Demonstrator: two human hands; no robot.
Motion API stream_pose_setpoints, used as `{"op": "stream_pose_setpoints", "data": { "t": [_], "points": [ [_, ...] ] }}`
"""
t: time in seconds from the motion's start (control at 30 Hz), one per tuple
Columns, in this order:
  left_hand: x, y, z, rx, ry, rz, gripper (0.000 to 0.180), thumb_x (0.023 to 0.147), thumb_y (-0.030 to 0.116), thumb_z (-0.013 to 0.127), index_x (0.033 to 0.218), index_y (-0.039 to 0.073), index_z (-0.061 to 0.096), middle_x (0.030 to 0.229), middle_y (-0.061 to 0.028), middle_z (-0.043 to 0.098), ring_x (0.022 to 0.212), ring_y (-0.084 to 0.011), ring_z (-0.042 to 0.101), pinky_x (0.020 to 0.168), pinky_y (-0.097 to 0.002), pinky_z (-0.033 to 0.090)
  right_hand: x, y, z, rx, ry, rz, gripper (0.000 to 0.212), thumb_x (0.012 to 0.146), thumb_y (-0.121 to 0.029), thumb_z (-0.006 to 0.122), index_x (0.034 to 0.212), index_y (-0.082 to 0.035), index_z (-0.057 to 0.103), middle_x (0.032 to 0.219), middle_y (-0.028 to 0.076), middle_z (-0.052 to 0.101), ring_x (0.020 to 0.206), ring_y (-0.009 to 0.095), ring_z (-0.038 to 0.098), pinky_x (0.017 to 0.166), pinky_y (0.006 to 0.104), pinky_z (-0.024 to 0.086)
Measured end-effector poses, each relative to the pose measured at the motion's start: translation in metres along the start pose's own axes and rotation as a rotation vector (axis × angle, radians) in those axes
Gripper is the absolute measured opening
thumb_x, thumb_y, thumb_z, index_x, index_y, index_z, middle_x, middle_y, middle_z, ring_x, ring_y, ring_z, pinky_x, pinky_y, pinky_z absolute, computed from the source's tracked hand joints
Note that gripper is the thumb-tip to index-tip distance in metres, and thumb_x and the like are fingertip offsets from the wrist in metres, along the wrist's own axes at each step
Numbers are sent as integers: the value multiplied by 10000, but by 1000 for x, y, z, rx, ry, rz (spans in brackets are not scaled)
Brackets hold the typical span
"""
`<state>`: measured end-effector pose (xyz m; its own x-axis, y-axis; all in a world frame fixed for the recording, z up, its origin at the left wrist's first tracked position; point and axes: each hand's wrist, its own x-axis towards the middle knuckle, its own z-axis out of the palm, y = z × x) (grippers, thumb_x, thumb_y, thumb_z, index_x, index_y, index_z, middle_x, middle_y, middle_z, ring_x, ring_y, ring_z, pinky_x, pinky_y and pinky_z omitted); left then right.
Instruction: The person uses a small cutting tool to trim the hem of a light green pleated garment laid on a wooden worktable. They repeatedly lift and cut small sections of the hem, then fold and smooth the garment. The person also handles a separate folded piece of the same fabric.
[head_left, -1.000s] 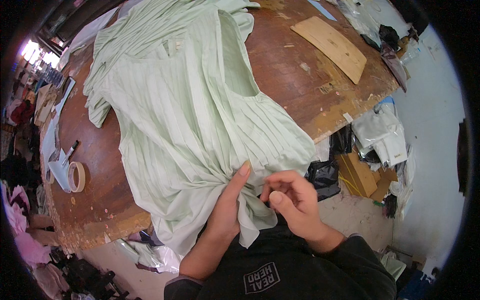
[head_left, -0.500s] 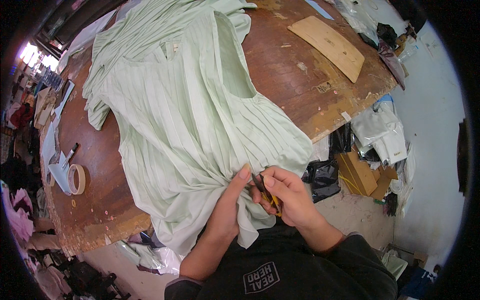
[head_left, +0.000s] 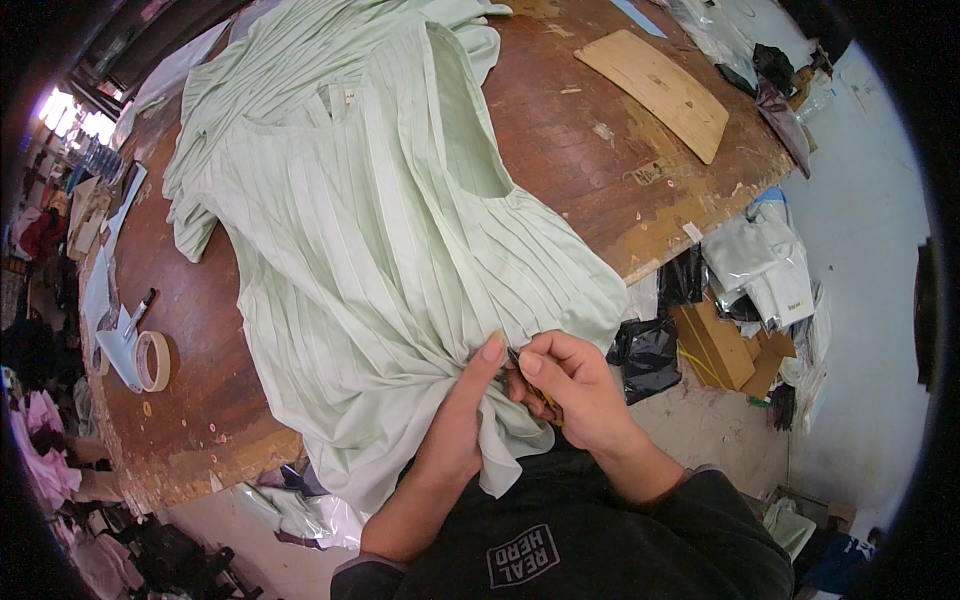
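Across the worn brown table (head_left: 565, 140), the pale green pleated garment (head_left: 340, 230) lies lengthwise, its neckline at the far end and its near end draping over the edge. Both forearms reach in from below, hands nearly meeting. The left hand (head_left: 460, 402) pinches a bunch of the garment under its thumb, most of the cloth spreading beyond that grip. The right hand (head_left: 580, 392) wraps around small yellow-handled snips (head_left: 547, 403), their dark tip pointing toward the left thumb.

Far left of the softly lit left grip (head_left: 460, 410), glare (head_left: 60, 105) is seen, perhaps a window's; edges are darkened.
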<state>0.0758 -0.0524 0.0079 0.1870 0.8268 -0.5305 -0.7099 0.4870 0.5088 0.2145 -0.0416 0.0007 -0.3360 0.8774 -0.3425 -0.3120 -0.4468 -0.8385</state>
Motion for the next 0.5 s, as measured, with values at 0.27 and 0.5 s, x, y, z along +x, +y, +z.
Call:
{"op": "stream_pose_setpoints", "data": {
  "t": [0.27,0.5],
  "points": [
    [3,-5,-3,-29,-24,18,222,974,295,603,974,73,612,820,-19,587,738,-115,573,682,-254,469,0,1,0,-3,25,8,169,983,-201,573,927,-42,563,747,46,611,550,56,470,471,194,342],
    [5,-4,2,-53,55,42,360,985,313,584,1224,45,552,1078,-49,611,962,-141,583,860,-292,469,-11,4,-5,-477,70,-457,301,919,-173,650,1154,2,583,823,60,579,680,110,513,578,245,409]
  ]
}}
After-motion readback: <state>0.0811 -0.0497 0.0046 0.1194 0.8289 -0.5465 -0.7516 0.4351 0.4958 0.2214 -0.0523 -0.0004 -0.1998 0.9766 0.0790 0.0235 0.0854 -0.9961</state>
